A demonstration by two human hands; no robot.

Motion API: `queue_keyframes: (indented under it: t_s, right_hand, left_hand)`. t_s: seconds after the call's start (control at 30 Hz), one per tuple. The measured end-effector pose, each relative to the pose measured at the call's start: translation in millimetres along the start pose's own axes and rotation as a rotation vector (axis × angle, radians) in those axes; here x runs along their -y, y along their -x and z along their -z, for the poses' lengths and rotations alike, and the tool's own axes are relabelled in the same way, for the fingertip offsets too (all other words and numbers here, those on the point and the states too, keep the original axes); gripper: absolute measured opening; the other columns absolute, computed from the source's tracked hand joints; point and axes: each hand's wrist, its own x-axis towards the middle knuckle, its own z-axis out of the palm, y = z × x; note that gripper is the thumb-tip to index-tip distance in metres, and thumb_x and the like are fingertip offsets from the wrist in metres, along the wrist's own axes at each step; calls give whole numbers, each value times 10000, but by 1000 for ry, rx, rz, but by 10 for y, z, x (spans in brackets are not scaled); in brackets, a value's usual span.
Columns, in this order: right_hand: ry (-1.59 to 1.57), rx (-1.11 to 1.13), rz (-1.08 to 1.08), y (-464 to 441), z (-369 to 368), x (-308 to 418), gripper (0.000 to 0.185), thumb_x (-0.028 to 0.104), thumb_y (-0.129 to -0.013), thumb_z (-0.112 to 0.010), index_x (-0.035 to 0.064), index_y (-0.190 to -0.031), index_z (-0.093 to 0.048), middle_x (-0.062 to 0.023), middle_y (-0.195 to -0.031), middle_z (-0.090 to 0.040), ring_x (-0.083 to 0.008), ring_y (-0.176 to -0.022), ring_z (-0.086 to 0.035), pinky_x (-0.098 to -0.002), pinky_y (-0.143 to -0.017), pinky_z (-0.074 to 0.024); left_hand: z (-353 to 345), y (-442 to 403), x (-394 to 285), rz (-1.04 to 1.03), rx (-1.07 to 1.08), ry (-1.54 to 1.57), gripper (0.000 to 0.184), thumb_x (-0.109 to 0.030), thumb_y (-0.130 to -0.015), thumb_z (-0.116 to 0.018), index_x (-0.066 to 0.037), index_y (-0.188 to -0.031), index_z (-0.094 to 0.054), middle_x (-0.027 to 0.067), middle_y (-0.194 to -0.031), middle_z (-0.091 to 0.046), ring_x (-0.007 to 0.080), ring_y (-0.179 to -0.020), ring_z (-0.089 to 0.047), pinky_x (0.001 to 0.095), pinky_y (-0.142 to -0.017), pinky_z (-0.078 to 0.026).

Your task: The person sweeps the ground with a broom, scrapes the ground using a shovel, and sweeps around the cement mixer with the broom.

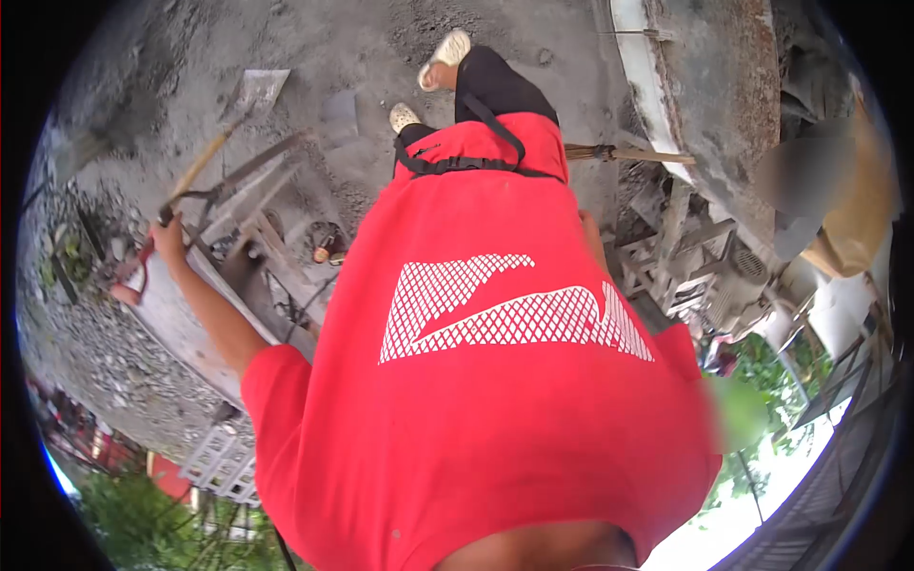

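Note:
My red shirt, with a white lattice print, fills the middle of the head view. At the left, my left arm stretches out and my left hand (168, 238) is closed at the lower end of a long-handled shovel (202, 162). The shovel has a pale wooden shaft and what looks like a flat grey blade near the ground. Beside this hand is a red loop-shaped grip (135, 281); whether it belongs to the shovel I cannot tell. Of my right hand or forearm only a sliver of skin (592, 238) shows at the shirt's right edge; its fingers are hidden.
A long pale board or panel (195, 324) lies under my left arm, near gravel (105, 347). A wooden stick (652, 155) juts out right of my waist. A rusty slab (719, 105), broken timber and a yellowish container (852, 233) stand at the right.

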Motion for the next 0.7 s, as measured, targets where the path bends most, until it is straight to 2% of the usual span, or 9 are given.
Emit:
queue_keyframes:
  t_s: [0.07,0.13,0.2,0.4,0.5,0.53,0.57,0.6,0.7]
  right_hand:
    - [-93,-43,-163,-180,-164,-76,434,327,-836,-452,93,-1201,-431,-100,-1067,-559,-222,-856,-562,-342,-665,-494]
    - [-126,-45,-262,-619,-440,-73,424,323,-835,-450,82,-1185,-444,-98,-1048,-567,-219,-847,-568,-347,-673,-493]
    - [-106,-26,-324,-1041,-923,200,416,318,-835,-447,71,-1168,-457,-96,-1028,-576,-217,-838,-574,-351,-681,-491]
    - [15,101,-354,-2364,-2011,1404,397,306,-833,-439,37,-1120,-497,-90,-969,-600,-209,-810,-592,-364,-705,-487]
    - [174,315,-184,-2468,-2839,2785,349,327,-829,-446,55,-1008,-573,-78,-925,-599,-174,-735,-571,-290,-555,-451]
    - [147,412,-55,-2604,-3117,3080,266,246,-818,-435,86,-945,-606,-23,-794,-590,-118,-673,-538,-247,-614,-433]
    - [521,355,106,-2325,-3372,3788,210,248,-789,-465,90,-830,-598,-4,-699,-564,-133,-605,-517,-265,-551,-415]
    - [416,236,150,-1827,-3658,4363,203,267,-782,-494,76,-785,-562,-15,-621,-534,-131,-557,-493,-285,-491,-388]
    - [419,451,627,-1920,-4316,4773,337,359,-797,-495,49,-682,-559,-55,-547,-499,-134,-496,-458,-300,-454,-366]
  left_hand:
    - [123,-80,-395,155,353,86,405,-339,-653,-689,-23,-893,-604,70,-662,-577,168,-580,-555,311,-534,-434]
    - [300,-32,-1270,139,329,85,407,-366,-653,-673,30,-733,-629,68,-592,-562,184,-554,-550,308,-516,-422]
    - [435,-127,-2215,75,451,145,321,-305,-691,-681,-26,-808,-573,12,-572,-503,92,-480,-471,268,-446,-378]
    - [717,-944,-4414,63,665,593,300,-298,-759,-621,-43,-889,-528,26,-672,-530,99,-487,-492,234,-434,-392]
    - [997,-1421,-5345,43,706,706,270,-289,-788,-579,-43,-890,-534,41,-685,-551,96,-480,-503,218,-415,-389]
    - [1056,-1478,-5661,63,736,781,250,-277,-804,-552,-42,-888,-538,53,-699,-562,95,-473,-508,206,-397,-382]
    - [1069,-1546,-5937,63,825,860,280,-308,-812,-531,-44,-904,-537,47,-698,-564,97,-464,-501,209,-397,-385]
    - [1057,-1504,-6209,108,818,865,281,-318,-817,-519,-58,-922,-531,45,-702,-568,97,-470,-503,209,-402,-391]
    - [956,-1392,-7059,-247,955,670,200,-229,-820,-510,-69,-935,-475,20,-751,-514,76,-579,-480,210,-498,-401]
